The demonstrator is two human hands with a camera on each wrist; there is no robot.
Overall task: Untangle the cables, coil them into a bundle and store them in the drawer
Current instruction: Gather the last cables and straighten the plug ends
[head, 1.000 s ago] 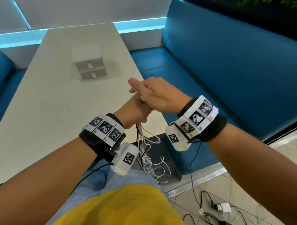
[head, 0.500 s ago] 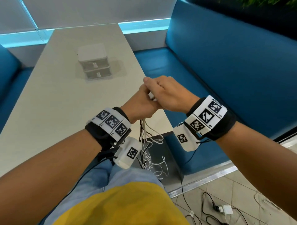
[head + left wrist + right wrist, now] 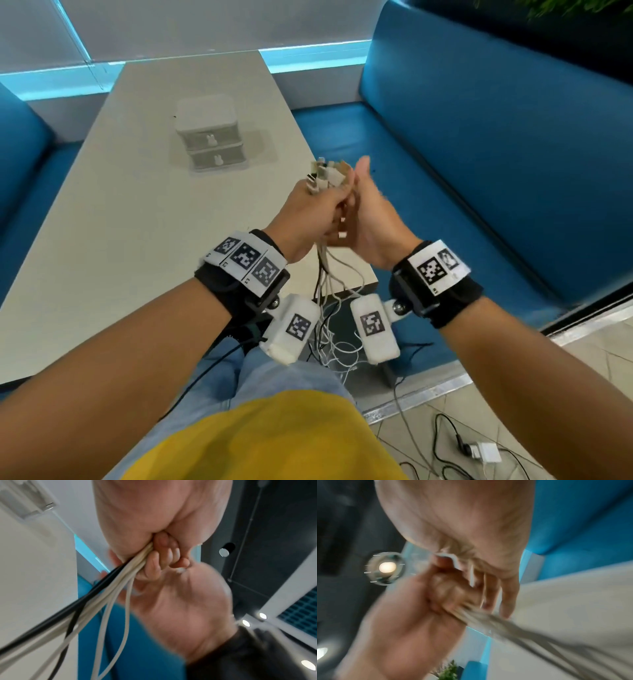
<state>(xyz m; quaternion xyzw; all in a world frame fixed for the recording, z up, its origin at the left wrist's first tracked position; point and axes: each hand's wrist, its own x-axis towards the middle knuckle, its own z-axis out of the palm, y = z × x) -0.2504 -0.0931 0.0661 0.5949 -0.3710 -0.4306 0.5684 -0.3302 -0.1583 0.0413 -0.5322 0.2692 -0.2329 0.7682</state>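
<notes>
My hands have come up to frame centre: left hand [image 3: 310, 214] fisted round the cables [image 3: 327, 274], plugs now gathered; right hand [image 3: 368, 219] flat against them. Coiling next.

**Booth surroundings**

A pale surface [image 3: 102, 212] runs away from the viewer between two blue benches: one [image 3: 479, 144] on the right, one [image 3: 17, 154] on the left. A plant [image 3: 579, 7] shows at the top right corner. Below right, on the tiled floor [image 3: 582, 394], a white charger [image 3: 488, 453] lies among dark cords. A round ceiling lamp [image 3: 387, 567] glows in the right wrist view.
</notes>
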